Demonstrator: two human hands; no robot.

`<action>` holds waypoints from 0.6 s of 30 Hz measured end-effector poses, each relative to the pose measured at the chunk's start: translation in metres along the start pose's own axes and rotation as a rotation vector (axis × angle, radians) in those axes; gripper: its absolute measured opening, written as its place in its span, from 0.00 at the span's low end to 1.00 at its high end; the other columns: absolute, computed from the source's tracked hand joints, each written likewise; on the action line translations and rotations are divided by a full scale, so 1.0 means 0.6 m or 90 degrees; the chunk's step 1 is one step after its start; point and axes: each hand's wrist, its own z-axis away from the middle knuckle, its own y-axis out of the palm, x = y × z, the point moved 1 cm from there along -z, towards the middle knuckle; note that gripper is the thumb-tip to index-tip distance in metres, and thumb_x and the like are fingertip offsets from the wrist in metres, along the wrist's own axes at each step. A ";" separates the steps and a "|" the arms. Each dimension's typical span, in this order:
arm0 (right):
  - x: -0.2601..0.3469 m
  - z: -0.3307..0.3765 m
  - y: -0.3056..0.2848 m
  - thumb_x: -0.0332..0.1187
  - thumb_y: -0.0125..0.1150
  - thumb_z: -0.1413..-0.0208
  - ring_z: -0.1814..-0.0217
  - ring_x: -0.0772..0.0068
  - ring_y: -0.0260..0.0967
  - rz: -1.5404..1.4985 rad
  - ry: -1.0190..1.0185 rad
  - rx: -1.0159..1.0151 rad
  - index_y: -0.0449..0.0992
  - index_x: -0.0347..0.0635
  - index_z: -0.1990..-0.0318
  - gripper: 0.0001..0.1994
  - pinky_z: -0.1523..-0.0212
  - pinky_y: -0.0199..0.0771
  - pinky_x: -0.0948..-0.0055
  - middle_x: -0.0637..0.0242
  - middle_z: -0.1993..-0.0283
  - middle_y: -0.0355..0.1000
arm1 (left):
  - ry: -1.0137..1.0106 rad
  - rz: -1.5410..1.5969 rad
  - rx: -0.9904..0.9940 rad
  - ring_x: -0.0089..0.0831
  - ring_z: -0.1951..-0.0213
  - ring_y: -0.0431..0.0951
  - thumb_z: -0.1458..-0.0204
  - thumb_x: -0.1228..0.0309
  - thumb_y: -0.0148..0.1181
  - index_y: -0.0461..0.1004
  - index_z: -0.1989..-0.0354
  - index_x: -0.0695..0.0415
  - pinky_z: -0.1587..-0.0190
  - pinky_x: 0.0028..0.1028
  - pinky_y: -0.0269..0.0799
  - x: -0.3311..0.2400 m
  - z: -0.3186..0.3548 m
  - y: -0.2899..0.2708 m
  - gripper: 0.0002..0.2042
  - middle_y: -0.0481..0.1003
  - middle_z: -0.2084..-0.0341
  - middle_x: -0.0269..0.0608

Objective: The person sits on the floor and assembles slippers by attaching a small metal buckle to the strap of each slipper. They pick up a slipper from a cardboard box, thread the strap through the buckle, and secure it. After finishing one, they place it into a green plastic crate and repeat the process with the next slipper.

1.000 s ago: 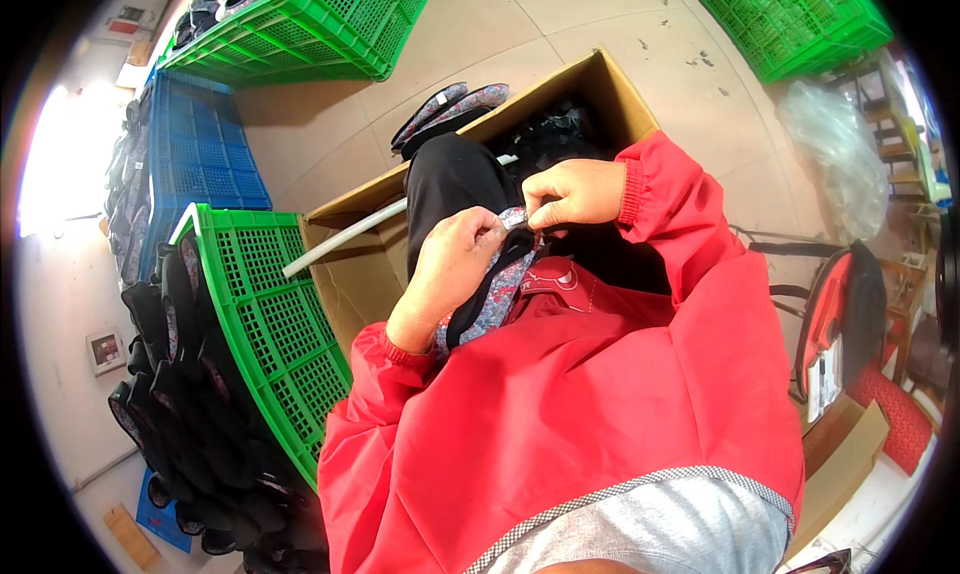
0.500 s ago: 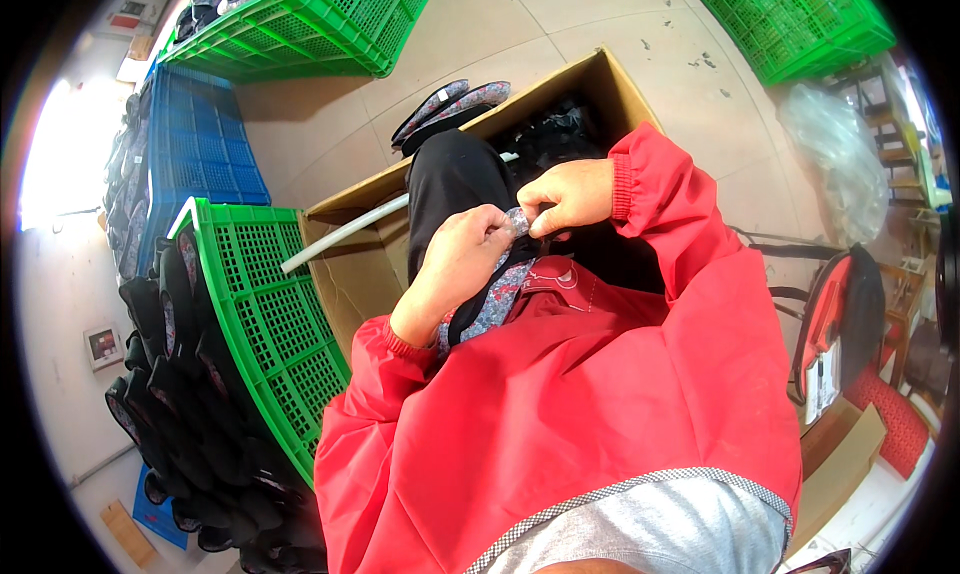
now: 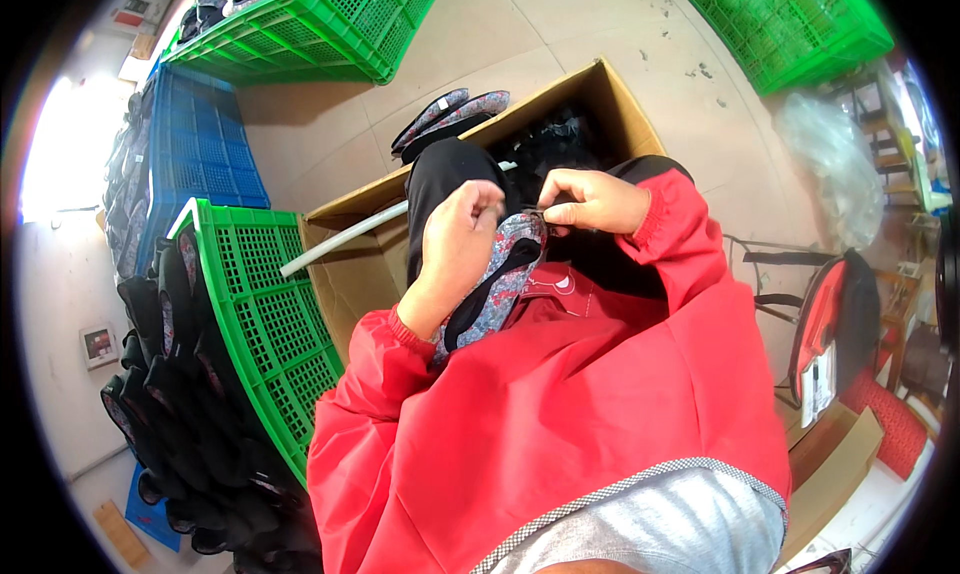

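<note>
A cloth shoe (image 3: 513,242) with a grey and red flowered lining and black edging lies across my lap. My right hand (image 3: 598,202) pinches its far end between thumb and fingers. Just left of that end, my left hand (image 3: 455,242) is raised with its fingers curled in; the fingertips are slightly blurred, and whatever they may hold is hidden. My left wrist is over the shoe's left side. Beyond my knees stands an open cardboard box (image 3: 345,289) with black items (image 3: 560,139) inside it.
A white tube (image 3: 345,239) crosses the box's left side. Similar shoes (image 3: 450,119) lie past its far edge. A green crate (image 3: 265,304) stands at left beside hanging black shoes (image 3: 185,404). Farther crates are blue (image 3: 205,144) and green (image 3: 330,24). A red and black bag (image 3: 835,324) is at right.
My hands have moved apart. The left has come up off the shoe's end, and the right has shifted right. More of the flowered lining now shows.
</note>
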 end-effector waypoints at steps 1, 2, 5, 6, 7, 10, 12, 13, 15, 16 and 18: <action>-0.012 0.008 0.012 0.34 0.63 0.38 0.64 0.81 0.70 -0.117 -0.030 -0.033 0.72 0.37 0.57 0.10 0.63 0.70 0.78 0.66 0.64 0.74 | 0.065 0.036 -0.061 0.34 0.72 0.79 0.49 0.79 0.60 0.78 0.64 0.62 0.66 0.28 0.73 0.004 -0.008 0.007 0.05 0.77 0.78 0.42; -0.021 0.021 0.021 0.35 0.67 0.41 0.62 0.81 0.69 -0.108 -0.049 -0.061 0.72 0.37 0.57 0.13 0.59 0.70 0.79 0.68 0.63 0.73 | 0.069 0.020 -0.058 0.33 0.70 0.79 0.49 0.80 0.59 0.77 0.61 0.61 0.65 0.27 0.73 0.007 -0.008 0.004 0.07 0.77 0.74 0.43; -0.034 0.048 0.065 0.35 0.72 0.46 0.57 0.82 0.66 -0.032 -0.034 -0.113 0.70 0.39 0.60 0.16 0.55 0.67 0.80 0.71 0.64 0.70 | 0.014 -0.074 0.004 0.27 0.62 0.78 0.50 0.84 0.56 0.75 0.53 0.60 0.61 0.23 0.72 -0.003 -0.003 -0.023 0.15 0.78 0.62 0.44; -0.057 0.053 0.078 0.34 0.72 0.46 0.62 0.83 0.65 -0.038 -0.020 -0.149 0.68 0.41 0.62 0.15 0.61 0.67 0.80 0.71 0.66 0.70 | -0.042 -0.122 0.074 0.24 0.58 0.78 0.49 0.85 0.54 0.74 0.50 0.60 0.60 0.21 0.72 -0.007 -0.001 -0.033 0.17 0.78 0.57 0.44; -0.070 0.055 0.092 0.34 0.72 0.46 0.64 0.84 0.64 -0.096 0.013 -0.164 0.68 0.42 0.63 0.15 0.64 0.66 0.81 0.72 0.67 0.69 | -0.005 -0.129 0.080 0.28 0.54 0.76 0.52 0.84 0.56 0.74 0.50 0.60 0.55 0.24 0.71 -0.014 0.003 -0.036 0.19 0.76 0.53 0.45; -0.088 0.049 0.129 0.32 0.70 0.44 0.70 0.87 0.63 -0.171 -0.011 -0.250 0.68 0.42 0.62 0.14 0.71 0.64 0.82 0.75 0.69 0.68 | 0.272 -0.191 0.019 0.36 0.49 0.74 0.57 0.81 0.61 0.75 0.54 0.59 0.46 0.32 0.69 -0.041 0.018 -0.033 0.18 0.74 0.51 0.45; -0.090 0.042 0.139 0.32 0.70 0.44 0.69 0.86 0.63 -0.171 0.025 -0.287 0.69 0.42 0.60 0.13 0.69 0.66 0.81 0.74 0.68 0.69 | 0.239 -0.199 0.152 0.44 0.50 0.74 0.60 0.77 0.62 0.75 0.57 0.59 0.45 0.36 0.69 -0.047 0.028 -0.033 0.17 0.75 0.57 0.44; -0.089 0.036 0.144 0.32 0.70 0.45 0.68 0.85 0.64 -0.173 0.007 -0.304 0.70 0.41 0.60 0.13 0.68 0.66 0.80 0.73 0.68 0.69 | 0.199 -0.232 0.164 0.43 0.53 0.75 0.59 0.76 0.62 0.75 0.59 0.59 0.48 0.36 0.70 -0.045 0.034 -0.029 0.15 0.75 0.60 0.44; -0.092 0.022 0.153 0.32 0.70 0.45 0.67 0.84 0.64 -0.175 -0.030 -0.339 0.70 0.40 0.59 0.13 0.66 0.67 0.79 0.72 0.67 0.69 | 0.136 -0.260 0.154 0.44 0.61 0.77 0.57 0.74 0.60 0.75 0.62 0.60 0.56 0.39 0.73 -0.038 0.038 -0.019 0.11 0.77 0.68 0.44; -0.101 0.016 0.154 0.33 0.70 0.45 0.67 0.84 0.64 -0.130 -0.027 -0.349 0.70 0.40 0.59 0.14 0.65 0.68 0.79 0.71 0.67 0.70 | 0.156 -0.300 0.143 0.44 0.61 0.77 0.56 0.74 0.60 0.75 0.62 0.60 0.56 0.40 0.73 -0.032 0.038 -0.018 0.11 0.77 0.68 0.45; -0.107 0.003 0.156 0.34 0.70 0.45 0.65 0.83 0.66 -0.037 -0.019 -0.367 0.71 0.39 0.59 0.14 0.63 0.69 0.78 0.70 0.67 0.70 | 0.195 -0.379 0.119 0.46 0.62 0.78 0.55 0.74 0.59 0.76 0.62 0.60 0.56 0.41 0.73 -0.019 0.037 -0.015 0.11 0.77 0.69 0.46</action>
